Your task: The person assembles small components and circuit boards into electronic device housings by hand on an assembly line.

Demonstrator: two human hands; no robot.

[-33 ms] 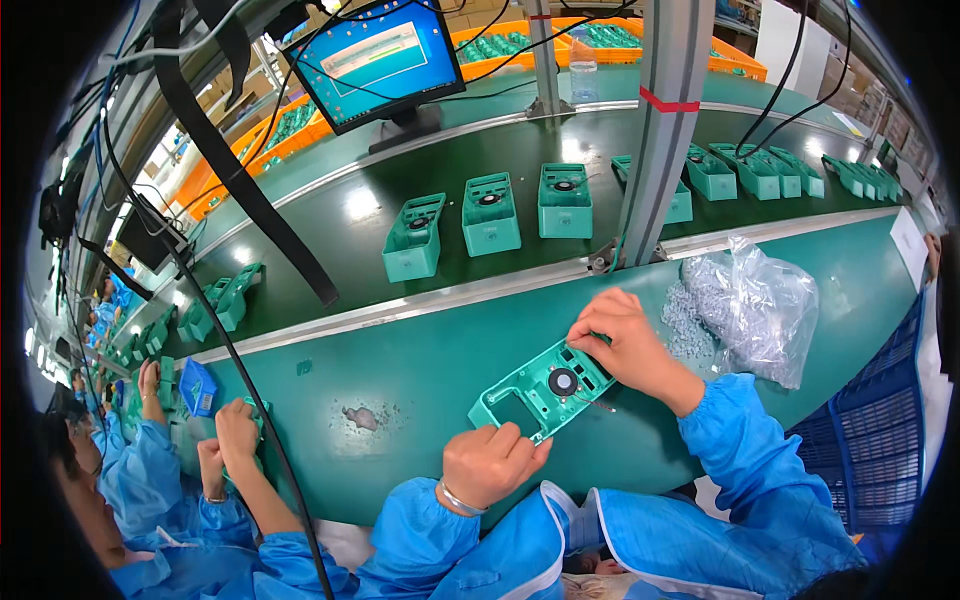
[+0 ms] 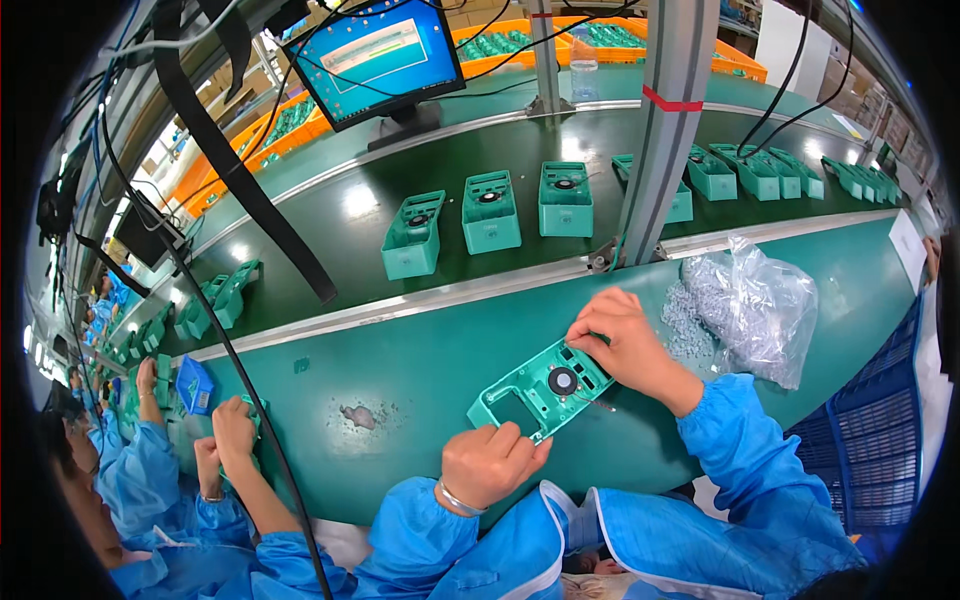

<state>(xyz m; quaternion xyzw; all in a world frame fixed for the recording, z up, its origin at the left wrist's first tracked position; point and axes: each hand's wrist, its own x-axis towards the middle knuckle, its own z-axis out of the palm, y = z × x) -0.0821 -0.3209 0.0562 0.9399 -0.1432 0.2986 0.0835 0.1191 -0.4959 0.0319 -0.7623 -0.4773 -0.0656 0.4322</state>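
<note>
A green plastic housing (image 2: 547, 405) lies slantwise on the bench in front of me, its inside facing up. It has a large rectangular opening and a round black fan (image 2: 563, 381) with thin wires at its side. My left hand (image 2: 492, 466) is closed on the near edge of the housing. Over its far right end, my right hand (image 2: 622, 345) has thumb and fingertips pinched together. Whatever sits in that pinch is too small or hidden to make out. To the right of this hand, small grey pieces (image 2: 688, 322) spill from a clear plastic bag (image 2: 765, 315).
Similar green housings (image 2: 490, 212) stand along the dark conveyor (image 2: 350, 230) beyond a metal rail. A metal post (image 2: 668, 120) rises at the rail. A black cable (image 2: 235, 350) crosses the left side, near co-workers' hands (image 2: 232, 435). A blue basket (image 2: 865, 430) is at right.
</note>
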